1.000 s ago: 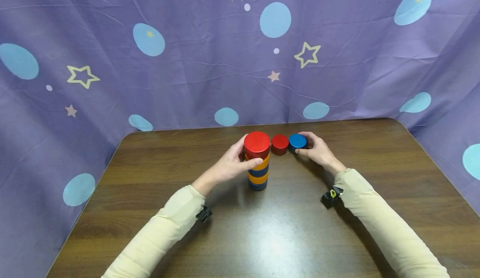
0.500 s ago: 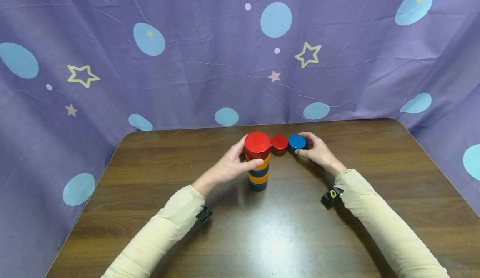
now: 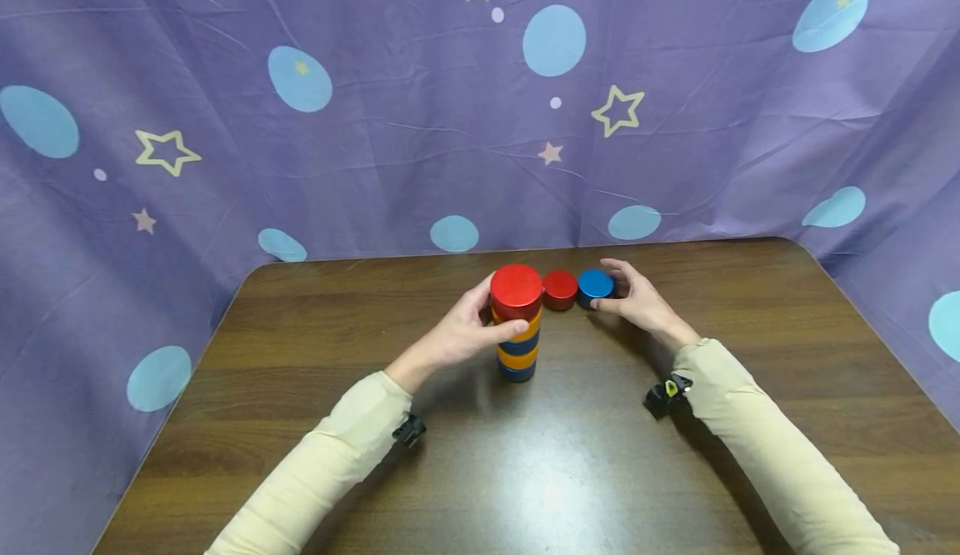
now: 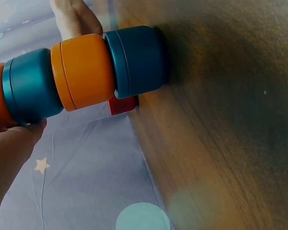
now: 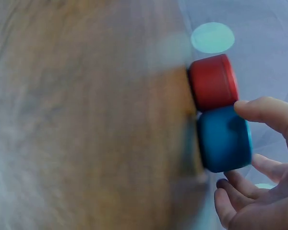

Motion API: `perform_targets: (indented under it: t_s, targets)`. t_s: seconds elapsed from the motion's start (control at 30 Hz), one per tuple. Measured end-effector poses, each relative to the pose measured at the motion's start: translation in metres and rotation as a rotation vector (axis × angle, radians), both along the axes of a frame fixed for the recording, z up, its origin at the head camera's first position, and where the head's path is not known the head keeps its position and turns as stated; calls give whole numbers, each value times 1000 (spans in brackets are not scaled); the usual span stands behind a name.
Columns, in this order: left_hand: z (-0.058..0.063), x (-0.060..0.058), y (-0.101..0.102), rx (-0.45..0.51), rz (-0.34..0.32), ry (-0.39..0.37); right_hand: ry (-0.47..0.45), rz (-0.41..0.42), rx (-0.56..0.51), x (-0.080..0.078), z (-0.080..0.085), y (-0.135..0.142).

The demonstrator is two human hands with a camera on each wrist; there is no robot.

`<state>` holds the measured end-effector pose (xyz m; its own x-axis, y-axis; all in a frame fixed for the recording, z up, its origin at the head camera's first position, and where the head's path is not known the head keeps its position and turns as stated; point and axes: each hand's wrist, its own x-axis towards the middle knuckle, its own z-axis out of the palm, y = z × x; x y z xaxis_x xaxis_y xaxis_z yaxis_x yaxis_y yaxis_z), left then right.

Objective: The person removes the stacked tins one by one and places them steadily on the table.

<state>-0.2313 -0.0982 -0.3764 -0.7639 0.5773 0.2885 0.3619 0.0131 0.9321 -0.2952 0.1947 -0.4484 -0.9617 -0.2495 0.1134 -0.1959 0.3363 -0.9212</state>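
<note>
My left hand point(image 3: 468, 330) grips the upper part of an upright stack of round tins, thumb across the near side. A red tin point(image 3: 516, 290) tops the stack, with orange and dark blue tins alternating below; in the left wrist view the bottom blue tin point(image 4: 140, 61) meets the table. Right of the stack stand a small red tin point(image 3: 560, 290) and a blue tin point(image 3: 596, 287), side by side. My right hand point(image 3: 643, 307) is at the blue tin's right side. Its thumb touches the tin's edge, while the other fingers are spread away from it.
A brown wooden table point(image 3: 337, 313) carries everything, its far edge just behind the tins. A purple patterned curtain point(image 3: 390, 105) hangs behind and at both sides. A small black device point(image 3: 409, 430) is at the left wrist, another black device point(image 3: 658, 401) at the right.
My right hand's fingers have loosened from the blue tin and lifted slightly away behind it. The left hand and the stack have stayed in place.
</note>
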Motion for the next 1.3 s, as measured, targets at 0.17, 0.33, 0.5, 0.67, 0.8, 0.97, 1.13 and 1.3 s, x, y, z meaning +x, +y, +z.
perform_targets:
  t_s: [0.17,0.33,0.5,0.67,0.8,0.97,1.13,1.3]
  targets:
    - [1,1,0,-5,8,-9,-3,-46,-41,5,15,1]
    - [-2,2,-1,-30,9,-49,55,-73,-56,8,26,1]
    - [-6,1,-3,-24,-1,-65,122,-51,-49,12,34,-2]
    - [-11,1,-5,-16,-18,-71,164,-25,-51,22,47,-9]
    - [-16,2,-5,-33,-1,-82,220,8,-62,32,61,-19]
    - [-21,3,-3,-45,17,-93,286,64,-75,45,76,-32]
    - [-24,4,-2,-36,15,-95,292,129,-78,58,86,-44]
    - [-23,3,-1,-43,22,-97,288,208,-103,69,95,-54]
